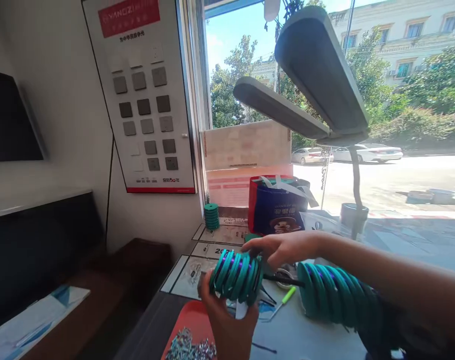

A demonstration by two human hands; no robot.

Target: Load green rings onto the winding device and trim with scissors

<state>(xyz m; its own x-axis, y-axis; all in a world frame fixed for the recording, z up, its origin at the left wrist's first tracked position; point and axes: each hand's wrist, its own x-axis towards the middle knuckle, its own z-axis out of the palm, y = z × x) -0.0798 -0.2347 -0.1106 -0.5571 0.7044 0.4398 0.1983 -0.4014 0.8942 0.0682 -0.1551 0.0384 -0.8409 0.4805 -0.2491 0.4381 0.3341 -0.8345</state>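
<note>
The left hand grips a teal reel in front of the person, above the near middle of the table, its fingers wrapped round the left end and underside, with a purple winding showing between the rings. The right hand reaches in from the right over the far right end of this reel, fingers bent; whether they touch it or have closed on anything cannot be told, since the reel partly hides them. To the right, under the right forearm, lies a longer reel, also teal with purple between its rings, and a black rod sticks out of its left end towards the held one. Beside the rod are a roll of tape and, nearer, a tool with a bright green handle. Near left, a red tray holds a heap of small metal parts. At the far left of the table a green stack stands upright, with a blue and red bag to its right. A two-headed lamp rises at the far right before the window.
</note>
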